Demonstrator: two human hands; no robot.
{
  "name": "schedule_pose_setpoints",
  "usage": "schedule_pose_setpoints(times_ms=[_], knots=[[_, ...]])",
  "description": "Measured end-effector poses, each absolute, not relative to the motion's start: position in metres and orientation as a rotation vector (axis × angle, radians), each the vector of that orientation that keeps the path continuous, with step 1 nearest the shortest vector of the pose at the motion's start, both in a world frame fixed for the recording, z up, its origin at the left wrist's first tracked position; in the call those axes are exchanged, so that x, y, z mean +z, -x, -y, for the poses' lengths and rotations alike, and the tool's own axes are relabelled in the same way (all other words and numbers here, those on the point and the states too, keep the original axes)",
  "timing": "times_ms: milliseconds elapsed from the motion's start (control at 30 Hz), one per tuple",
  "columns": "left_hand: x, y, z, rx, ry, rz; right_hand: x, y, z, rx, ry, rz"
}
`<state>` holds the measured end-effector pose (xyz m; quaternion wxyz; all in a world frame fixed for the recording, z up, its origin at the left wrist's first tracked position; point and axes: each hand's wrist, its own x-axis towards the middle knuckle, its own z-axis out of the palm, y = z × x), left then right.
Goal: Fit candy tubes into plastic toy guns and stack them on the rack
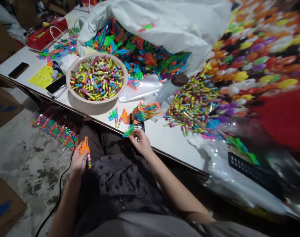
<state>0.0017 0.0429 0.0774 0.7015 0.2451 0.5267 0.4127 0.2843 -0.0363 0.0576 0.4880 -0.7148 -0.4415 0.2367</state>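
Observation:
Down by my lap, my left hand grips an orange toy gun with a small tube of coloured candies sticking out below it. At the table's front edge my right hand pinches a green toy gun between thumb and fingers. Just beyond it on the table lie a green toy gun with a blue part, an orange toy gun and a stack of mixed toy guns. Candy tubes touch the two single pieces.
A beige basin full of candy tubes stands on the white table. Behind it, a white sack spills toy guns. More candy tubes are heaped right. Phones and a red machine sit left; packed toys lie on the floor.

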Motion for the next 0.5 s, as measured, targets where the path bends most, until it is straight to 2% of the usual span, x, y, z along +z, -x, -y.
schedule_pose_setpoints(times_ms=[100,233,500], knots=[[0.073,0.000,-0.046,0.939,-0.410,-1.169,0.050,-0.305,0.037,0.429,1.688,0.777],[0.078,-0.010,-0.050,0.794,-0.241,-1.142,0.047,-0.331,0.031,0.212,1.719,0.514],[0.088,-0.036,-0.040,0.688,-0.380,-1.154,0.032,-0.362,0.017,0.356,1.709,0.414]])
